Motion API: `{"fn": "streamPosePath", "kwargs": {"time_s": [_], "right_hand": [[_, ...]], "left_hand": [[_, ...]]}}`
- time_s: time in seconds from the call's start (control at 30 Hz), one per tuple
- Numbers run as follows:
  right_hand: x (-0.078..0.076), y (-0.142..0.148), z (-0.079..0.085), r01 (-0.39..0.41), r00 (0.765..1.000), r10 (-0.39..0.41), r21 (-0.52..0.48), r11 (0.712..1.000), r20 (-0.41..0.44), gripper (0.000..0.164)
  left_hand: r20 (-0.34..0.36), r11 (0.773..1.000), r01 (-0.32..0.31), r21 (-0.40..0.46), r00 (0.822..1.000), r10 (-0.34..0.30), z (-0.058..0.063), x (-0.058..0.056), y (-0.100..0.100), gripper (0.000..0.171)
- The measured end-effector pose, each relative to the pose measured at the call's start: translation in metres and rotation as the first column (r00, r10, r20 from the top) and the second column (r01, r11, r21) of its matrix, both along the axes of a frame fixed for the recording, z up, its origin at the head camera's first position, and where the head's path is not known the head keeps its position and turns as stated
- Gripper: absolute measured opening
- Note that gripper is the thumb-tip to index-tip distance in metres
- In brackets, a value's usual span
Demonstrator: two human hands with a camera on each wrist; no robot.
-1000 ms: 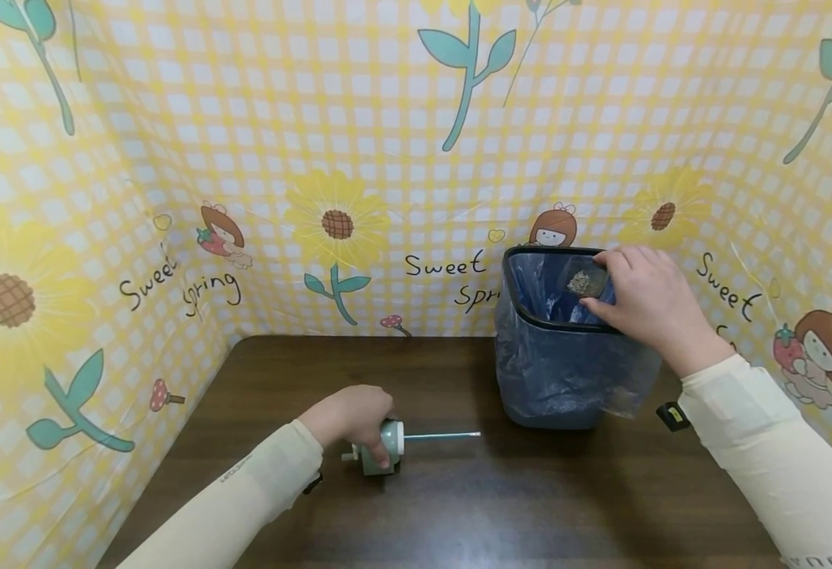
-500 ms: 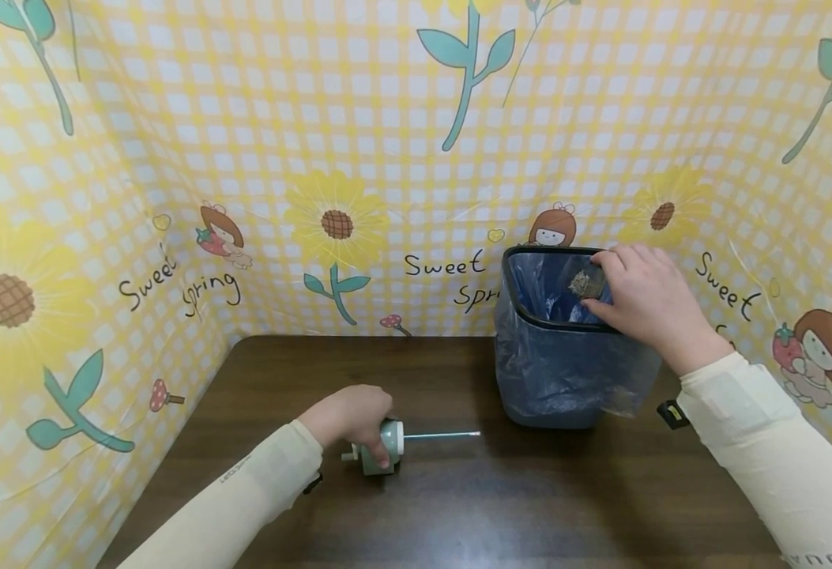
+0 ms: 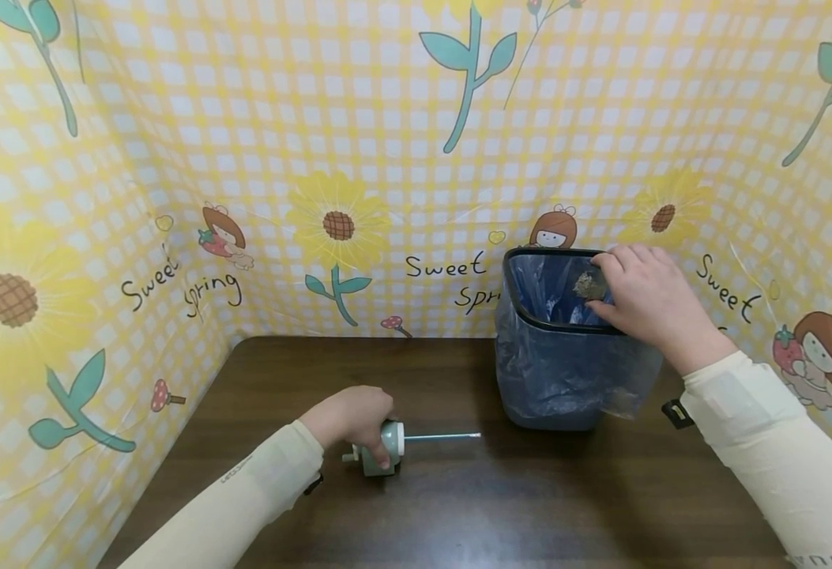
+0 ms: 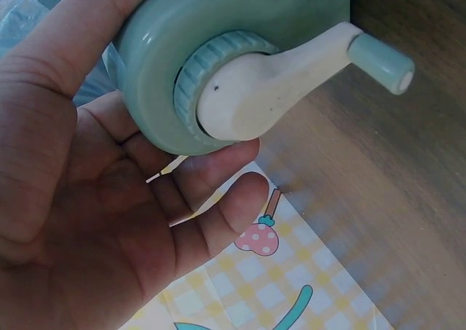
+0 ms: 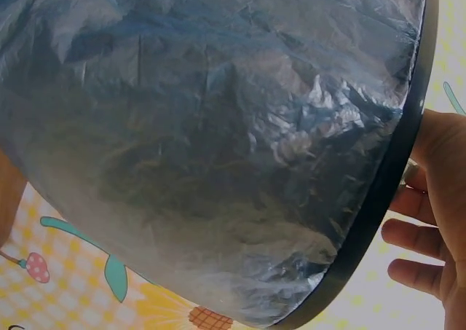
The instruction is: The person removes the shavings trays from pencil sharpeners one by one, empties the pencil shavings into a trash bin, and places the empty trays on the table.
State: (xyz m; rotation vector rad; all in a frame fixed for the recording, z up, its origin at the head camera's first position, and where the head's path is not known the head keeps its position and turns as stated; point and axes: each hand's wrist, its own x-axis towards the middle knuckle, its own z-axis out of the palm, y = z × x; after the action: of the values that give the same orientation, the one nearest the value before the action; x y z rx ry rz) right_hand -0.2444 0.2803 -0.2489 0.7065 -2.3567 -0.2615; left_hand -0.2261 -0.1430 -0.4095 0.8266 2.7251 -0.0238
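My left hand (image 3: pixel 354 415) grips a green crank pencil sharpener (image 3: pixel 393 438) on the table. A blue pencil (image 3: pixel 444 436) sticks out of its white front, pointing right. In the left wrist view, the white crank (image 4: pixel 291 86) with its green knob faces the camera. Over the mouth of the trash bin (image 3: pixel 554 379), my right hand (image 3: pixel 646 296) pinches a small see-through shavings drawer (image 3: pixel 589 286) with pencil shavings in it. The right wrist view is mostly filled by the bin's bag (image 5: pixel 189 126); fingers show past the black rim (image 5: pixel 397 166), the drawer largely hidden.
The dark wooden table (image 3: pixel 302 506) carries the sharpener at centre left and the bin at the back right. A yellow checked cloth (image 3: pixel 401 190) with sunflowers hangs behind the table and along both sides.
The right hand stays over the bin while the shavings drawer shifts and tilts slightly, its shavings moving a little rightward. The left hand, sharpener and pencil hold still.
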Motion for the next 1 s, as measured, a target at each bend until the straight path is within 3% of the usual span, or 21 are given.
{"fn": "streamPosePath", "kwargs": {"time_s": [1.0], "right_hand": [[-0.0013, 0.0051, 0.0042, -0.005, 1.0, 0.004, 0.103, 0.995, 0.009, 0.068]], "left_hand": [[-0.005, 1.0, 0.0, 0.004, 1.0, 0.0, 0.0028, 0.0023, -0.0002, 0.048]]}}
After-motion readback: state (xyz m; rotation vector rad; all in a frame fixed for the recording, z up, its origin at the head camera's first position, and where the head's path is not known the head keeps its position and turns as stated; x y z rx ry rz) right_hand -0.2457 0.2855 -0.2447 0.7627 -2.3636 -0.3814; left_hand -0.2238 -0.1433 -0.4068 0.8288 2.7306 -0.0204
